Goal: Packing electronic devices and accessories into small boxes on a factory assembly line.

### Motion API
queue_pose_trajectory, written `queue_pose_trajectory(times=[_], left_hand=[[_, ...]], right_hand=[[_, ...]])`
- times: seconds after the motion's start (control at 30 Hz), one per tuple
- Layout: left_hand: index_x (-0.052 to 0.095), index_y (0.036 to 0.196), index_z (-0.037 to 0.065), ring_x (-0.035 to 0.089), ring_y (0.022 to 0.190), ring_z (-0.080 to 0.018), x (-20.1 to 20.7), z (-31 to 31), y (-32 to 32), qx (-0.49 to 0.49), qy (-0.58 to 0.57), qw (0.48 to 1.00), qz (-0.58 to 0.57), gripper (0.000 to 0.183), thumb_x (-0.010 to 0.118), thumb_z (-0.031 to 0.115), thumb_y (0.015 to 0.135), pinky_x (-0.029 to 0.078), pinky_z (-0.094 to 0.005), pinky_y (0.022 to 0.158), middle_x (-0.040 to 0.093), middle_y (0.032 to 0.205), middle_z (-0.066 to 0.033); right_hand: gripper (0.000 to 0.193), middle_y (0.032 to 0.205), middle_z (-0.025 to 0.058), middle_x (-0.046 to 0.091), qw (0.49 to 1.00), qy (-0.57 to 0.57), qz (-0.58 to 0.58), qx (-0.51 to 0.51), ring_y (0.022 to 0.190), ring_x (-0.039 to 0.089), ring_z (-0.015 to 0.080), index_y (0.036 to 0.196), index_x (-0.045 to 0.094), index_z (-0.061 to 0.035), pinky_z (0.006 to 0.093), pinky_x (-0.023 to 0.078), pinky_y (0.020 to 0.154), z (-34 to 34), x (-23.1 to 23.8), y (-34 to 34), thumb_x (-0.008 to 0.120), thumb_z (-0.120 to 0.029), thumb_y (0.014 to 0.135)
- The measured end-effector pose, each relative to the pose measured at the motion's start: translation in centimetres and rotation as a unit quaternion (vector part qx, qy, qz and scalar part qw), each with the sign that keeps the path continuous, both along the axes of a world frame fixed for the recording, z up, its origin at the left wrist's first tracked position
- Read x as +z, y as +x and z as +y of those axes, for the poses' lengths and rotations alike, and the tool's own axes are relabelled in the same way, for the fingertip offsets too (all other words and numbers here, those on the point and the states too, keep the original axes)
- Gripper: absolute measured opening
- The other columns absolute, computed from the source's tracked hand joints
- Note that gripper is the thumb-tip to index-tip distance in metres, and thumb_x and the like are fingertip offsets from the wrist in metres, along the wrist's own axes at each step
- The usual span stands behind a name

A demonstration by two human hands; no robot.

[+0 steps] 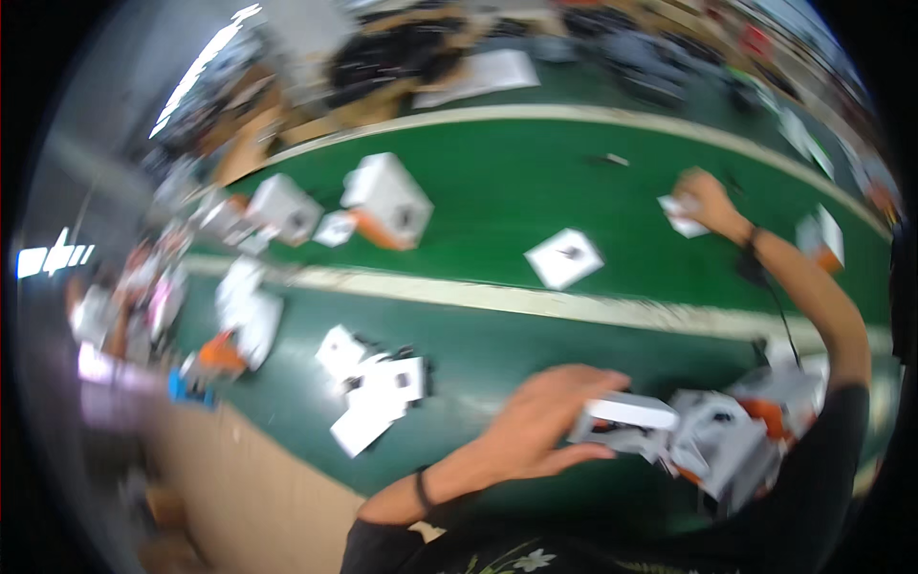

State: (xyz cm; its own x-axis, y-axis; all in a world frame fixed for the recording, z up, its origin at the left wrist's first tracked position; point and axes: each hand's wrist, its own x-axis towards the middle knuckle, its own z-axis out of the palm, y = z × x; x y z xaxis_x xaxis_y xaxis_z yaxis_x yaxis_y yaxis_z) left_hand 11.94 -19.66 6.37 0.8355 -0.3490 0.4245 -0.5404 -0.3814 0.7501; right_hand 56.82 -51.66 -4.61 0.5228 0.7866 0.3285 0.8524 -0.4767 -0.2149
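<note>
My left hand (540,421) is closed round one end of a small white-and-grey box (631,413) above the near table, thumb below and fingers above. Beside that box lies a pile of grey wrapped pieces (717,440) with orange parts, blurred. My right hand (706,203) reaches out over the green belt, its fingers closed on a white card (681,220) lying there. A dark strap with a thin cord circles the right wrist. To the left on the belt is another white card (564,259) with a small dark item on it.
White-and-orange boxes (390,203) stand at the belt's left, another box (822,237) at its right. Loose white cards (373,387) lie on the near table (459,335). A pale rail (516,298) divides table and belt. People sit at the far left.
</note>
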Motion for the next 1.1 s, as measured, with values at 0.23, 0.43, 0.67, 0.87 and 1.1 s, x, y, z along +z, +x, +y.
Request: queue_pose_trajectory(times=[0.23,0.43,0.67,0.87,1.1], left_hand=[[0.074,0.121,0.008,0.074,0.098,-0.0315,-0.1,-1.6,-0.6,0.075,-0.002,0.997,-0.032,0.036,0.081,0.007,0.086,0.062,-0.0452,0.079,0.078,0.110,-0.0074],[0.080,0.115,0.009,0.076,0.089,-0.0354,0.7,1.3,-0.8,0.198,0.031,0.979,0.022,0.023,0.078,0.009,0.093,0.061,-0.0446,0.073,0.080,0.097,-0.0114],[0.072,0.139,0.005,0.071,0.125,-0.0362,5.7,2.6,-0.6,0.222,0.022,0.959,-0.172,0.068,0.099,0.021,0.079,0.058,-0.0448,0.101,0.074,0.138,-0.0153],[0.068,0.148,0.003,0.076,0.107,-0.0258,9.6,-1.6,-0.8,0.085,-0.146,0.981,-0.094,0.083,0.101,0.013,0.073,0.062,-0.0348,0.080,0.076,0.133,-0.0171],[0.085,0.113,0.000,0.077,0.084,-0.0235,7.7,-3.8,-4.6,-0.007,-0.158,0.975,-0.154,0.035,0.092,-0.001,0.079,0.060,-0.0339,0.070,0.083,0.099,-0.0118]], right_hand=[[0.034,0.102,0.0227,0.080,0.981,-0.034,0.016,-0.192,0.089,0.079,0.0365,0.110,0.076,0.0145,0.0464,0.062,0.078,-5.7,-3.1,3.3,0.082,-0.016,0.096],[0.037,0.099,0.0201,0.077,0.924,-0.189,0.209,-0.258,0.089,0.074,0.0357,0.105,0.078,0.0043,0.0464,0.058,0.081,-5.7,2.4,0.1,0.089,-0.024,0.085],[0.039,0.091,0.0143,0.068,0.998,-0.002,-0.021,-0.052,0.092,0.065,0.0316,0.088,0.075,-0.0031,0.0434,0.050,0.081,-0.5,22.6,-17.2,0.092,-0.037,0.079],[0.032,0.085,0.0044,0.071,0.986,0.092,0.015,0.135,0.088,0.064,0.0285,0.085,0.078,-0.0058,0.0406,0.053,0.076,3.9,30.7,-34.9,0.100,-0.025,0.073],[0.025,0.087,0.0044,0.071,0.984,0.129,0.094,0.085,0.085,0.066,0.0266,0.087,0.079,-0.0072,0.0402,0.052,0.069,2.6,30.2,-44.6,0.099,-0.018,0.077]])
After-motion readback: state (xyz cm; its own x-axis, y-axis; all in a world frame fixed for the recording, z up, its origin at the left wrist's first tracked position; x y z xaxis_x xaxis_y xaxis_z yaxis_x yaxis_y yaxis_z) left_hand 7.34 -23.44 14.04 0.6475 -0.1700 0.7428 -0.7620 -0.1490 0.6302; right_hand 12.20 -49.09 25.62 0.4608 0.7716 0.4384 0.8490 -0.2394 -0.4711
